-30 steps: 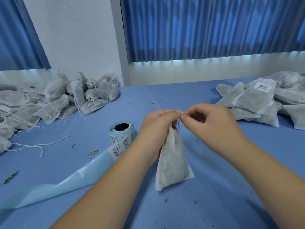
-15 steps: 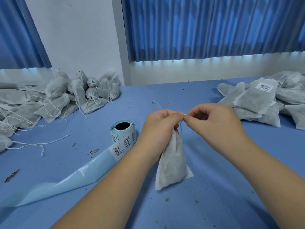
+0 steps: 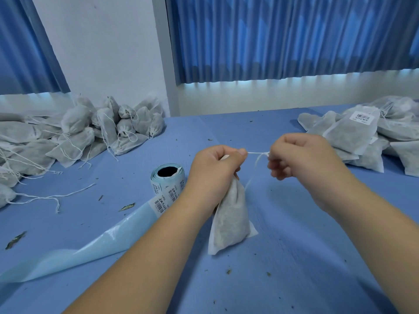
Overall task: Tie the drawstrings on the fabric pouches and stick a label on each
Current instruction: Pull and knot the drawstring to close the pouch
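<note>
- Pouch (image 3: 230,220): standing upright, its bottom corner apparently resting on the blue table (image 3: 294,257). All positions below are given from this pouch.
- Left hand (image 3: 215,168): gripping the gathered neck at the pouch's top, fingers curling tightly round it.
- Right hand (image 3: 301,157): working right of the neck, thumb and fingertips pinching the drawstring (image 3: 257,153), which is running taut between the hands.
- Judgement: the pull should be going level and steady while the left hand is bracing the neck, so the knot seats without tearing fabric.
- Label roll (image 3: 167,180): sitting just left of the pouch, its liner (image 3: 90,243) trailing away to the left.
- Loose-stringed pouches (image 3: 79,132) are lying far left; labelled pouches (image 3: 362,132) far right.
</note>
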The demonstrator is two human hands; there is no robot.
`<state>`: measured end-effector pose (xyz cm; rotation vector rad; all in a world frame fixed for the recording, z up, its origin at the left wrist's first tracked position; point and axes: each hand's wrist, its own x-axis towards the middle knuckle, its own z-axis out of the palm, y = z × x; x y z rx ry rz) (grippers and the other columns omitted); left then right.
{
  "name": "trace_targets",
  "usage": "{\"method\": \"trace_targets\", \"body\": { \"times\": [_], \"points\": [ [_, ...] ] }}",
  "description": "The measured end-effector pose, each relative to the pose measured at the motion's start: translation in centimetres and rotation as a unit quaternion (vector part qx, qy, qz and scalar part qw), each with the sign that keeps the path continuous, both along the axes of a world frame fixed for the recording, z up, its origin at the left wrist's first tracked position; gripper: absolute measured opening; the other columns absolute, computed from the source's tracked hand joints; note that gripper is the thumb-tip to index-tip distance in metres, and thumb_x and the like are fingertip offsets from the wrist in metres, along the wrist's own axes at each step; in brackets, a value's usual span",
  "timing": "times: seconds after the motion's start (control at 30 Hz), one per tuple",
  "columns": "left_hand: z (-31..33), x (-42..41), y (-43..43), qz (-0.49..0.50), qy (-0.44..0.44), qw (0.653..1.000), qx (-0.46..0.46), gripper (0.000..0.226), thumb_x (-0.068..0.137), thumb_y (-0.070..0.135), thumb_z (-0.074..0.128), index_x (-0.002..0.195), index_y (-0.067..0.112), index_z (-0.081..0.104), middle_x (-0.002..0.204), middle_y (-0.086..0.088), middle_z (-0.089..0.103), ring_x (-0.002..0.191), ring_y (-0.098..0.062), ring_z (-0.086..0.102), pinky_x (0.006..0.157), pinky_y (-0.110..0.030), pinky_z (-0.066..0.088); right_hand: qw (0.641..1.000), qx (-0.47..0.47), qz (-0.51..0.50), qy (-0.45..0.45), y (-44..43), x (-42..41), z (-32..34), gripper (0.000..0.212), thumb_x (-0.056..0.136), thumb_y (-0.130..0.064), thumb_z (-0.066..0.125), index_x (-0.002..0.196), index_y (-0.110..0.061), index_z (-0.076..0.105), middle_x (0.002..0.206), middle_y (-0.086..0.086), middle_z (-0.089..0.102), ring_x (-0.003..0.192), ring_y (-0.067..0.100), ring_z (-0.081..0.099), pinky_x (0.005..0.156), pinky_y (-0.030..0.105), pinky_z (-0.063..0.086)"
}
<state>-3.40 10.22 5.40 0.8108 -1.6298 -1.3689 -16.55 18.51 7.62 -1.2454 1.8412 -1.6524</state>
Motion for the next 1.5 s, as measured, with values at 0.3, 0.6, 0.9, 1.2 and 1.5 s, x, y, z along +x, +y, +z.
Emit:
{"method": "trace_targets", "body": {
  "times": [0.3, 0.6, 0.9, 1.2, 1.5],
  "points": [
    [0.1, 0.1, 0.2, -0.020, -0.032, 0.999, 0.000, 0.020, 0.088, 0.026, 0.069, 0.070, 0.019, 0.068, 0.052, 0.013, 0.054, 0.047, -0.004, 0.050, 0.049, -0.014, 0.040, 0.976, -0.073, 0.122, -0.162, 0.0, -0.5, 0.0, 0.012, 0.079, -0.007, 0.068, 0.069, -0.013, 0.067, 0.054, -0.002, 0.041, 0.049, 0.014, 0.034, 0.046, 0.022, 0.032],
    [0.3, -0.1, 0.5, 0.009, -0.017, 0.999, -0.030, 0.018, 0.088, 0.023, 0.068, 0.071, 0.017, 0.067, 0.049, 0.014, 0.052, 0.047, -0.004, 0.047, 0.048, -0.013, 0.039, 0.911, -0.081, 0.231, -0.331, 0.1, 0.2, 0.1, 0.017, 0.066, -0.014, 0.062, 0.050, -0.017, 0.057, 0.053, -0.005, 0.025, 0.042, 0.009, 0.022, 0.044, 0.021, 0.021],
    [0.3, 0.1, 0.6, 0.058, -0.046, 0.992, -0.107, 0.021, 0.085, 0.014, 0.061, 0.066, 0.023, 0.062, 0.053, 0.017, 0.054, 0.052, -0.003, 0.048, 0.052, -0.014, 0.038, 0.956, 0.065, 0.225, -0.176, 0.5, -1.9, 0.2, 0.010, 0.065, -0.013, 0.056, 0.056, -0.015, 0.052, 0.056, -0.001, 0.033, 0.048, 0.014, 0.030, 0.046, 0.023, 0.030],
    [0.8, 0.6, 1.0, -0.086, 0.003, 0.992, -0.091, 0.013, 0.093, 0.023, 0.063, 0.091, 0.018, 0.075, 0.078, 0.012, 0.071, 0.052, 0.003, 0.052, 0.057, -0.013, 0.043, 0.982, 0.062, 0.173, 0.036, 0.5, -1.5, 0.0, 0.019, 0.082, -0.011, 0.064, 0.065, -0.018, 0.066, 0.054, 0.001, 0.049, 0.051, 0.014, 0.043, 0.055, 0.027, 0.037],
    [0.6, 0.5, 0.8, -0.054, -0.046, 0.992, -0.100, 0.021, 0.085, 0.018, 0.070, 0.065, 0.026, 0.072, 0.068, 0.011, 0.067, 0.048, 0.002, 0.048, 0.049, -0.009, 0.038, 0.985, 0.050, 0.128, 0.100, 0.7, -1.5, 0.0, 0.013, 0.081, -0.020, 0.066, 0.068, -0.020, 0.067, 0.057, -0.002, 0.050, 0.054, 0.012, 0.044, 0.057, 0.030, 0.038]
  ]
}}
